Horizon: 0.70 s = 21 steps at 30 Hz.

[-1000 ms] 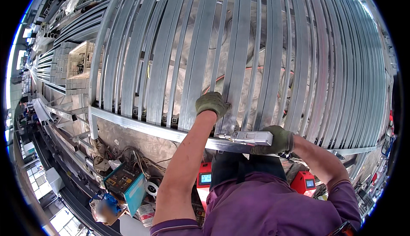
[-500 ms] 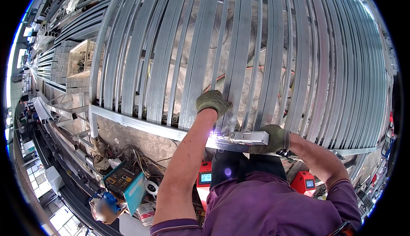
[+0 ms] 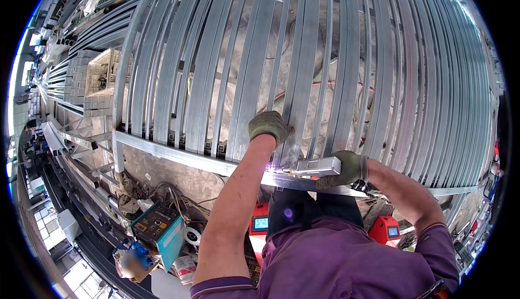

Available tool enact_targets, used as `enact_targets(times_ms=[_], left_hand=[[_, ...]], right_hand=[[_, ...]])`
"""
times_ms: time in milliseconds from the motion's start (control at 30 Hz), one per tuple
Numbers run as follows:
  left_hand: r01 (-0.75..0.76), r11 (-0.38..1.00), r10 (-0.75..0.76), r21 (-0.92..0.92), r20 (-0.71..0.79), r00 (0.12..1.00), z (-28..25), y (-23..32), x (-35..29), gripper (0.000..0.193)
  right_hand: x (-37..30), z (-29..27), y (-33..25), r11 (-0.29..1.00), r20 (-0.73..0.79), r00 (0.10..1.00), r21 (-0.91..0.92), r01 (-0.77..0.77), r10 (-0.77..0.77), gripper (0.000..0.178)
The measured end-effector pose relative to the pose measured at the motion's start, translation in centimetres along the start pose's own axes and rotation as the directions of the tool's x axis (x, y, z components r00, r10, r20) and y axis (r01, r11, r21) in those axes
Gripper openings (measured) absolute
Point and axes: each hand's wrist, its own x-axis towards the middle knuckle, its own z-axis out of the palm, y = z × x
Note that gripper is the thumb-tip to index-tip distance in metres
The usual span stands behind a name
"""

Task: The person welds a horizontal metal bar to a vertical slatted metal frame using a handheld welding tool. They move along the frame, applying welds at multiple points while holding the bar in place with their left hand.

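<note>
My left hand [image 3: 269,127], in a dark green glove, is closed round a narrow metal tube [image 3: 279,66] between two wider flat ones, just above the frame's near rail [image 3: 179,155]. In my gloved right hand [image 3: 346,170] is a boxy silver welding gun [image 3: 320,166], its nozzle pointing left. A bright violet-white welding glow [image 3: 270,167] burns at the tip, where the tubes meet the rail. My left fingertips are partly hidden, and the glare covers the joint itself.
A large frame of parallel grey tubes [image 3: 206,93] spreads ahead. Lower left stand a teal machine [image 3: 160,231], tangled cables [image 3: 176,199] and a wire spool [image 3: 191,236]. Red machines [image 3: 385,229] flank my legs. A beige crate [image 3: 103,74] sits on stacked tubes at left.
The welding gun's rear end has risen slightly with my right hand, so it tilts more. The glow stays at nearly the same spot. My left hand has barely moved.
</note>
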Motion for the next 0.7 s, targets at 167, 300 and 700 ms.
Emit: enact_targets(times_ms=[167, 300, 700], left_hand=[[-0.002, 1.0, 0.002, 0.001, 0.001, 1.0, 0.0, 0.0, 0.1, 0.077], [-0.002, 1.0, 0.002, 0.004, -0.002, 1.0, 0.0, -0.1, 0.1, 0.077], [0.014, 1.0, -0.014, -0.026, 0.002, 1.0, -0.2, 0.0, -0.1, 0.074]], right_hand=[[-0.2, 0.0, 0.1, 1.0, -0.018, 1.0, 0.003, 0.02, -0.02, 0.073], [-0.3, -0.1, -0.3, 0.999, -0.015, 1.0, -0.047, -0.001, 0.0, 0.073], [-0.7, -0.1, -0.1, 1.0, -0.013, 1.0, -0.023, 0.019, -0.019, 0.075]])
